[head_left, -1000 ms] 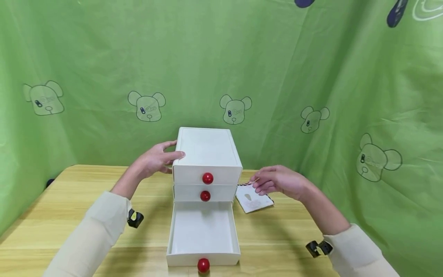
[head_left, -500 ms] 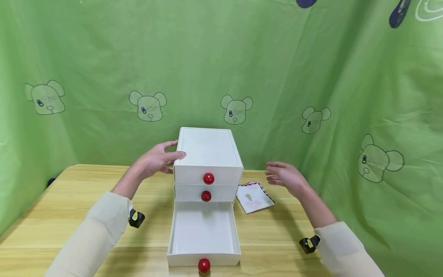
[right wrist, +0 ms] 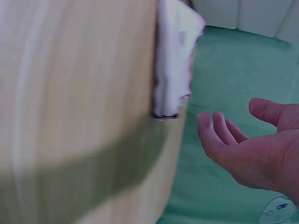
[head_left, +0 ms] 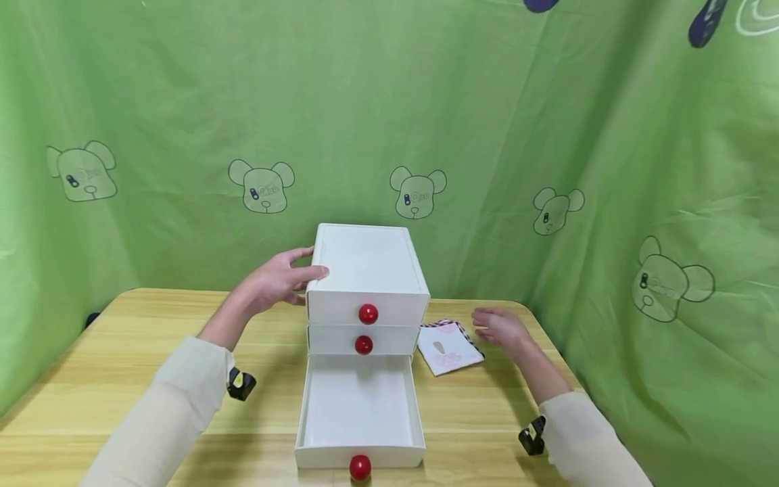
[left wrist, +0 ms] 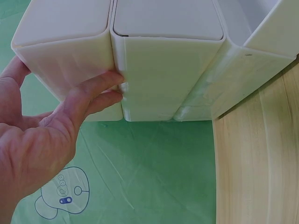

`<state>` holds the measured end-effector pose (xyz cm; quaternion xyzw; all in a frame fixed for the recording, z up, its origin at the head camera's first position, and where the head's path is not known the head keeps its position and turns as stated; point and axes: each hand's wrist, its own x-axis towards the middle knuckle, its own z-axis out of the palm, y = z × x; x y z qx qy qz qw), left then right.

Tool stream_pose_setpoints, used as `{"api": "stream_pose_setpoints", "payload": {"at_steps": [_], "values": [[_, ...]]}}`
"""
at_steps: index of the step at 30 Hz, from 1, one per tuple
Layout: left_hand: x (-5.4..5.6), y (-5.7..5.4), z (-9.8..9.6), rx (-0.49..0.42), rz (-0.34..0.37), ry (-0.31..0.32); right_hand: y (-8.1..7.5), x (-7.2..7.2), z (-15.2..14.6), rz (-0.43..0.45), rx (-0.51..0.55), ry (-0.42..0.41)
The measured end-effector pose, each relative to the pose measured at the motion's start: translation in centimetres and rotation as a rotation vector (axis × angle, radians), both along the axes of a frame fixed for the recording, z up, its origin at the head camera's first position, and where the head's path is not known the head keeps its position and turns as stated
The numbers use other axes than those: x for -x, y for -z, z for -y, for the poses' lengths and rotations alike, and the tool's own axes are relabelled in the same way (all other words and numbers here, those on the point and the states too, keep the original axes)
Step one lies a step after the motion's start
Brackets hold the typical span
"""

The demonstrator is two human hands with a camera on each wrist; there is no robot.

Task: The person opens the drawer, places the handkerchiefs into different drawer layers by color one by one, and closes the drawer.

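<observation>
A white three-drawer box (head_left: 371, 260) with round red knobs stands at the middle of the table. Its bottom drawer (head_left: 359, 406) is pulled out and bare inside; the upper two are closed. My left hand (head_left: 274, 281) rests on the box's left side, thumb over the top edge. In the left wrist view its fingers (left wrist: 100, 88) lie fairly straight against the side wall. Right of the box lies a folded white cloth (head_left: 450, 348) with pink print and a dark striped edge. Beyond its right corner, my right hand (head_left: 502, 328) hovers with fingers extended, holding nothing.
The light wooden table (head_left: 243, 433) reaches back to a green curtain (head_left: 341, 101) printed with bear heads, which also hangs along both sides. The pulled-out drawer juts forward toward the near edge. Black wrist cameras (head_left: 241, 384) sit at both cuffs.
My right hand, earlier at the cloth's back edge with its fingertips, has let go and drawn away to the right and lower. The cloth's edge now lies flat. My left hand stays put.
</observation>
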<state>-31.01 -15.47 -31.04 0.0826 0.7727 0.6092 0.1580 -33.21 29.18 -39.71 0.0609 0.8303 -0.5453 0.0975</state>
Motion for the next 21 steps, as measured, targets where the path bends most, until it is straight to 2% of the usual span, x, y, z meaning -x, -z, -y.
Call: {"api": "stream_pose_setpoints", "payload": {"at_steps": [9,14,21], "values": [[0.0,-0.1,0.0,0.005,-0.001,-0.004,2.9,0.6,-0.3,0.03,-0.042,0.047],[0.1,0.0,0.0,-0.003,0.004,-0.008,3.8,0.7,-0.4,0.04,-0.049,0.052],[0.1,0.0,0.0,-0.003,0.008,-0.013,4.7,0.9,-0.2,0.021,-0.114,0.047]]}}
